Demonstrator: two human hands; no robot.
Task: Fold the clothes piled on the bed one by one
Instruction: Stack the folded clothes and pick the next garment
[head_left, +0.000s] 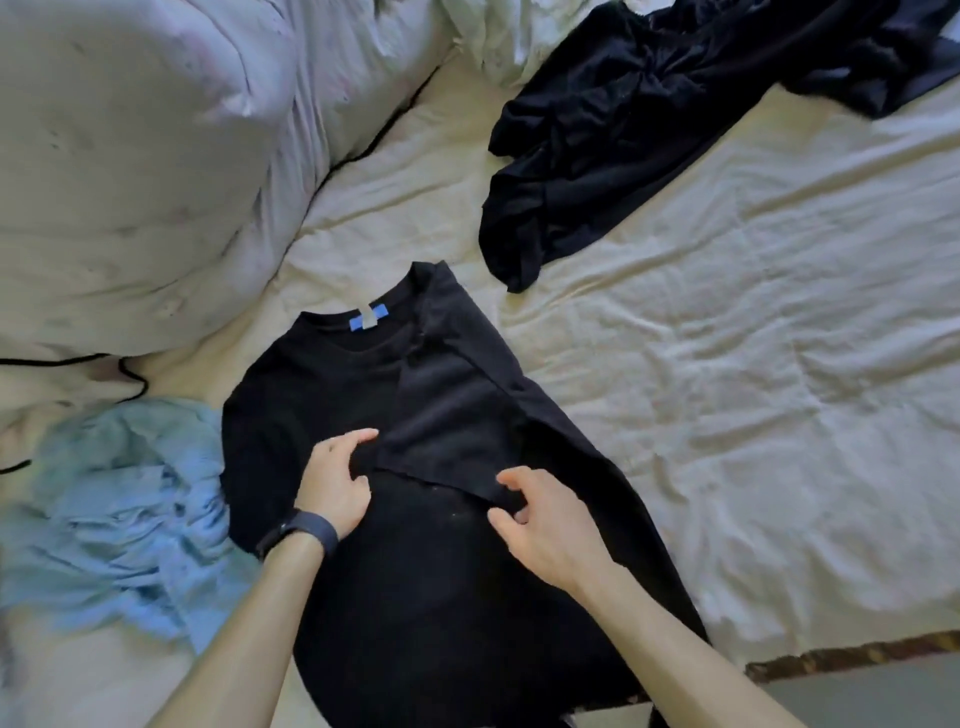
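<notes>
Two-handed | left hand (335, 486): fingers (359, 479) pinch sleeve (447, 415) of black shirt (426, 597) | right hand (545, 530): fingers (511, 475) pinch sleeve too

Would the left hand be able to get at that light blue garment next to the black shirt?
Probably yes. The light blue garment lies just to the outer side of the left hand, with nothing between them; the hand would first have to release the black shirt it pinches.

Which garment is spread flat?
The black T-shirt with the blue neck label, in the middle; the light blue garment and the dark heap lie crumpled.
</notes>
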